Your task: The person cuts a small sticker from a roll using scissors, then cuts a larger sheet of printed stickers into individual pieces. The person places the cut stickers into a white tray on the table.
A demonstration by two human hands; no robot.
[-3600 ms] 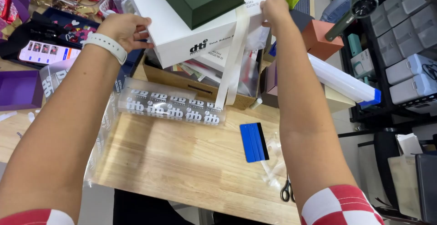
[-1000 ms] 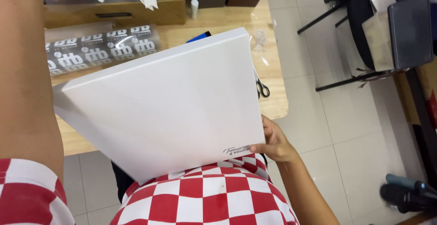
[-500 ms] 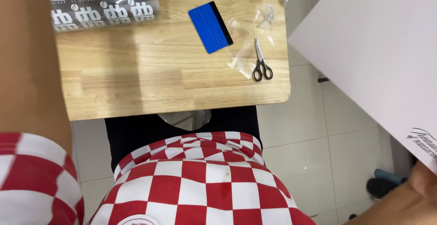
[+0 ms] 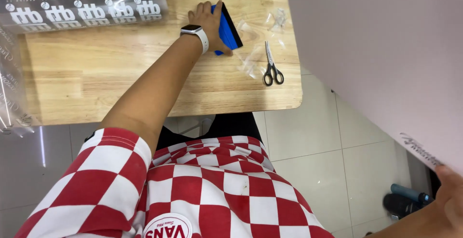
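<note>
Left hand [image 4: 210,21], upper centre of the frame: grip closed over a blue squeegee [image 4: 226,28], a flat rectangular plastic blade with a dark edge, lying on the table [image 4: 120,84]. White smartwatch [image 4: 195,32] on the wrist.

Right hand [image 4: 446,209], lower right corner, mostly cut off: grip appears to pinch the lower edge of a large white box [image 4: 381,55], smooth and matte, filling the right side of the frame.

Table: pale wood, jointed planks, rounded corner.

Scissors [image 4: 271,67]: metal blades, dark handles, right of the squeegee, lying among crumpled clear plastic wrappers [image 4: 251,59].

Clear film sheet [image 4: 82,9] with white printed lettering, upper left, glossy.

Half a second ago the squeegee lay untouched; the left hand has since reached it.
</note>
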